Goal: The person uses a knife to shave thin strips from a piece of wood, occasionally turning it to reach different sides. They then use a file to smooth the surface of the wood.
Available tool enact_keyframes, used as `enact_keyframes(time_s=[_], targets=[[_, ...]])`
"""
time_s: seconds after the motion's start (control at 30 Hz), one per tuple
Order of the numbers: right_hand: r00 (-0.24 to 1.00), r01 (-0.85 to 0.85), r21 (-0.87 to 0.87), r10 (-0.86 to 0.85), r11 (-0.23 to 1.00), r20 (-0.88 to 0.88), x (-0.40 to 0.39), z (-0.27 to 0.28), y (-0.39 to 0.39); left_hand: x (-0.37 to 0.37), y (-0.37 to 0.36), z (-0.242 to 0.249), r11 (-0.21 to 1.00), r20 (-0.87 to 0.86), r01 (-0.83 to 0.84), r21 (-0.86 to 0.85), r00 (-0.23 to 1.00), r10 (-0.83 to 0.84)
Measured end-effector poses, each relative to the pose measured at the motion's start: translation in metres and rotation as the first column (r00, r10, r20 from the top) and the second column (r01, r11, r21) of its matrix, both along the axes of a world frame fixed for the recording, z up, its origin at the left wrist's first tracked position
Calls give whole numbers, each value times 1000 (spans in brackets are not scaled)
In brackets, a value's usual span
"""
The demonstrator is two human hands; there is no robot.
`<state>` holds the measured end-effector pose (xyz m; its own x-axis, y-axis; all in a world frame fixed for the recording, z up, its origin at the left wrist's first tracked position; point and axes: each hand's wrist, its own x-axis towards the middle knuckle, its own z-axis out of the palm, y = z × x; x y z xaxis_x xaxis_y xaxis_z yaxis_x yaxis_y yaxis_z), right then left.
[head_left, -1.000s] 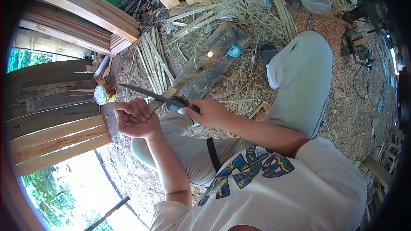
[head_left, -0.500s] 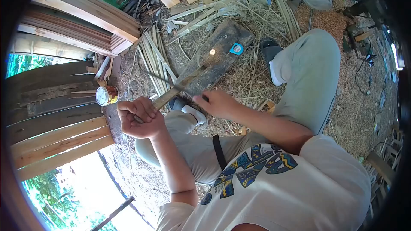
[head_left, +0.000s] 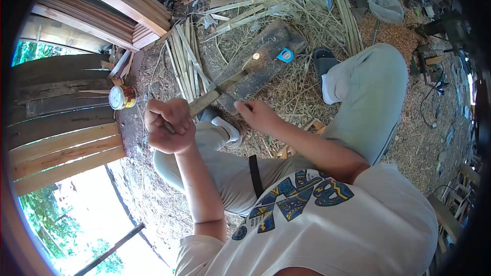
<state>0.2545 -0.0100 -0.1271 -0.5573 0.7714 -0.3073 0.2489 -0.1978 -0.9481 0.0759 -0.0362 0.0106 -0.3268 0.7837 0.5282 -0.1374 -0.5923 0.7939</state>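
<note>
My left hand (head_left: 171, 125) is closed around the near end of a flat strip of wood or bamboo (head_left: 203, 103), whose far end rests on a dark wooden block (head_left: 266, 74). My right hand (head_left: 260, 117) is closed on the dark handle of a knife (head_left: 219, 89). Its thin dark blade lies across the strip, partly blurred. A blue tape measure (head_left: 285, 55) sits on the block, beyond the strip's end.
Split strips (head_left: 183, 64) lie on the straw-covered ground left of the block, and more strips (head_left: 347, 19) lie farther back. A paint can (head_left: 122, 97) stands near the plank wall (head_left: 66, 138). Stacked timber (head_left: 99, 7) leans at upper left. Wood shavings (head_left: 391, 36) are piled at upper right.
The knife blade has swung to a different angle across the strip, and my right hand has shifted slightly right. My left hand keeps its grip. The whole view has tilted a little.
</note>
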Motion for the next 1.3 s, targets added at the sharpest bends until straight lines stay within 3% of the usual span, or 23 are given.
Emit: enact_keyframes(time_s=[0.1, 0.2, 0.27, 0.4, 0.47, 0.53, 0.6, 0.73, 0.8, 0.87, 0.93, 0.97, 1.0, 1.1, 1.13, 1.23, 1.3], targets=[[985, -106, 50, 98, 993, 140, 5, 16, 2, -8, 2, -1, 1000, 167, -15, -27, 986, 19], [986, -155, 183, 143, 971, 82, 9, 10, -7, 1, 1, -1, 1000, 85, -21, -10, 996, 22], [987, -2, 16, -1, 1000, 163, -2, -36, 2, 3, -4, 0, 999, 92, -32, -27, 995, 34], [968, -85, 135, 50, 987, 245, 15, 1, 5, 5, -2, -2, 998, 52, 47, -31, 998, -46], [991, -135, 165, 132, 977, 32, 18, 21, -5, 7, -2, -2, 997, 25, 64, -31, 998, -63], [988, -104, 158, 85, 982, 126, 9, -17, 5, 7, -4, -1, 997, -16, 73, -28, 997, -74], [958, -36, -123, 70, 992, 279, 7, -69, 30, 1, -4, 0, 999, 44, 22, -41, 999, -21], [939, -108, -33, 113, 994, 324, 22, -73, 40, 1, 1, 1, 997, 66, 16, -77, 998, -10], [989, -3, 51, -4, 999, 151, 16, -71, 23, 1, 3, 2, 997, 58, 41, -66, 998, -37], [995, -11, 82, 3, 997, 100, 19, -106, 26, -2, 2, 2, 997, 39, 61, -53, 997, -59], [870, -19, -338, 182, 941, 458, 36, -121, 49, -7, 3, 4, 995, 61, 73, -68, 996, -69], [847, -80, -168, 156, 983, 508, 45, -120, 54, -12, 4, 6, 991, 60, 107, -77, 993, -102], [846, -75, -161, 148, 984, 512, 44, -115, 57, -16, 7, 7, 991, 61, 111, -69, 992, -107], [948, -51, 102, 16, 993, 319, 33, -106, 39, -19, 5, 7, 973, 57, 197, -121, 980, -191], [945, -65, 103, 28, 993, 326, 31, -117, 37, -17, 6, 7, 970, 22, 209, -121, 978, -208], [874, 2, -317, 152, 948, 462, 30, -158, 48, -23, 6, 7, 963, 19, 248, -104, 969, -248], [905, -7, -275, 123, 961, 407, 36, -162, 55, -28, 9, 7, 960, 53, 263, -98, 965, -259]])
